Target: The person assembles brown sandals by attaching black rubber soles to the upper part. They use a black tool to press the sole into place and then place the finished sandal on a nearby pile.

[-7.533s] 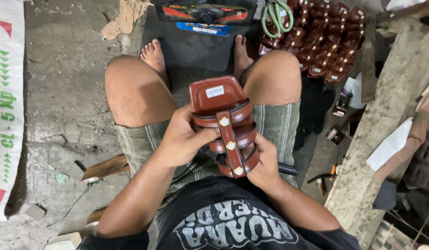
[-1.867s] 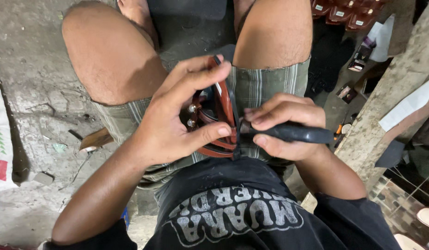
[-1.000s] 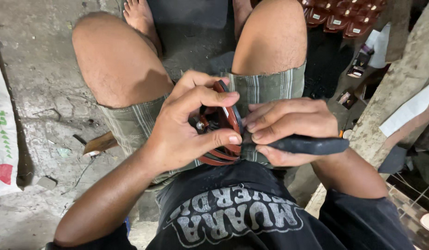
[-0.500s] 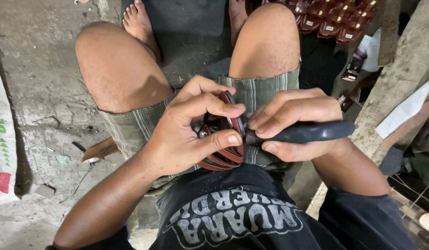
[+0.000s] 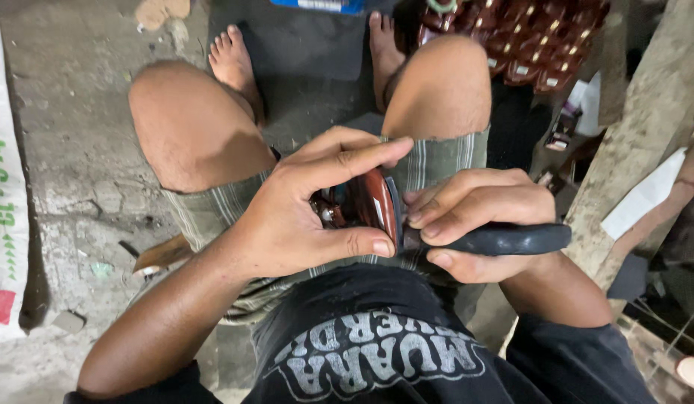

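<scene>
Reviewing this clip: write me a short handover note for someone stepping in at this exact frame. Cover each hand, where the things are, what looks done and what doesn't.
Left hand: wrapped around a brown leather sandal held on edge over the lap, thumb pressed against its rim.
Right hand: gripping a black-handled tool, its working end set against the sandal's edge; the tip is hidden between the fingers.
Nearby: a stack of matching brown sandals lies on the floor ahead to the right, past the right knee.
Done: the stacked pairs look assembled, with straps and studs on.
Left: the held sandal's edge is under the tool; how far along cannot be told.
</scene>
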